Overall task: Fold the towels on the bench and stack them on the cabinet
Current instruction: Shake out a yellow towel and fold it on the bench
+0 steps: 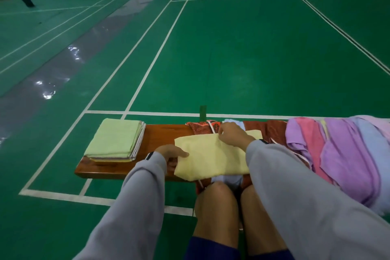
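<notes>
Yellow towel (213,158) lies mid-bench (160,135), seemingly part-folded. Left hand (171,152) rests straight fingers on its left edge; right hand (232,135) pinches the far edge. Best to align the edges squarely, then smooth flat. Folded stack (114,139) sits at the left end.

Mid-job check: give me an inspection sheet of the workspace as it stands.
Surface: wooden bench, red patterned cloth draped across its middle.
Job's things: yellow towel part-folded on the cloth; folded stack, green on top, at left end; unfolded pile at right. Cabinet not in view.
Clutter: nothing seen.
Hands: left hand rests on the yellow towel's left edge; right hand pinches its far edge.
Cables: nothing seen.
Surroundings: green court floor, white lines.
</notes>
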